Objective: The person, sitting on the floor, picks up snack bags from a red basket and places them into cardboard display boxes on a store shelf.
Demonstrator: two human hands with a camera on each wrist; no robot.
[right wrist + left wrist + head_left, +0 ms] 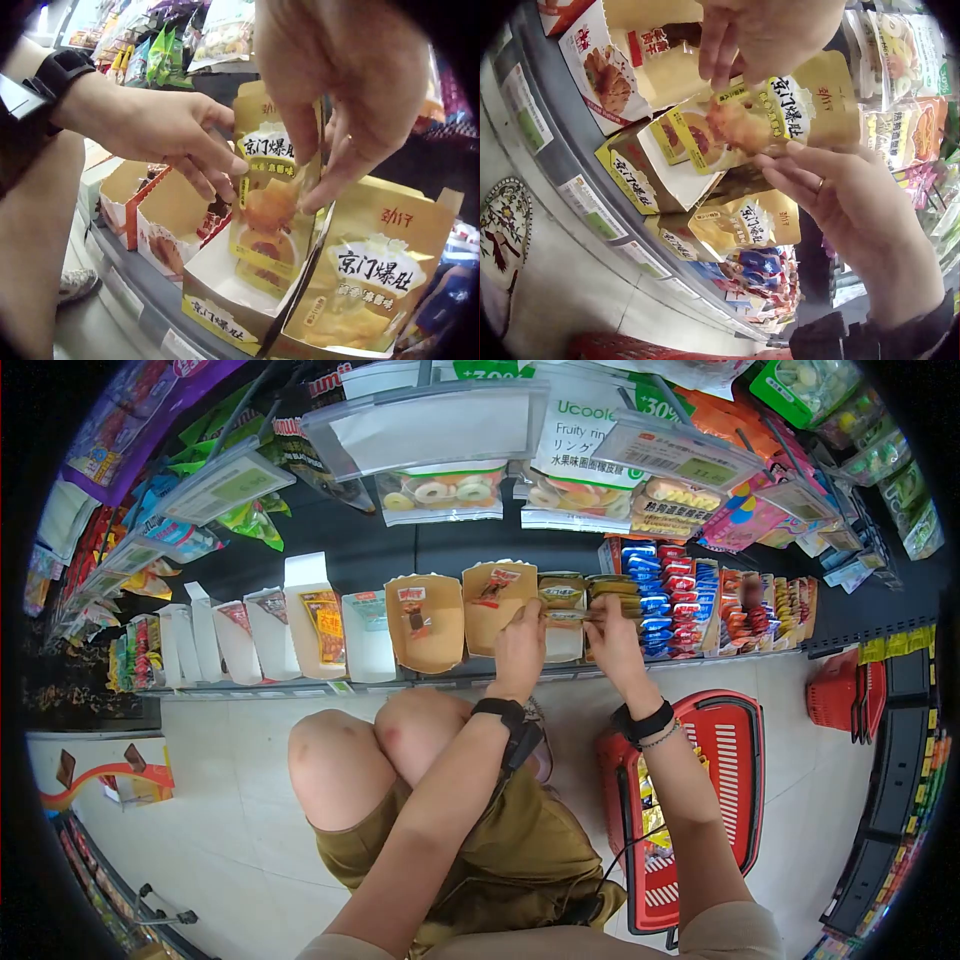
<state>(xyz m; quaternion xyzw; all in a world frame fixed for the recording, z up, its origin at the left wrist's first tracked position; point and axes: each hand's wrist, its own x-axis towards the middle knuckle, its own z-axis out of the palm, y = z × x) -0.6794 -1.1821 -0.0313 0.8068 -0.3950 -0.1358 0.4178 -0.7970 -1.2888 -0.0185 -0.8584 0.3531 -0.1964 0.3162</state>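
A gold pouch with Chinese lettering (739,127) (271,199) stands over an open display box (676,180) (217,289) with white inner walls. My left hand (520,652) (772,37) (154,129) holds one side edge of the pouch, its thumb on the front. On the opposite edge, my right hand (617,648) (855,210) (341,82) pinches the pouch between thumb and fingers. Another gold pouch shows behind its lower end, inside the box. Beside it, a second box holds more gold pouches (742,225) (364,277).
Brown-lined boxes (427,625) with small red packets stand left on the shelf; blue and red packets (655,600) fill boxes to the right. Hanging bags (580,460) and price-tag holders (430,430) overhang the shelf. A red basket (745,760) with goods sits on the floor.
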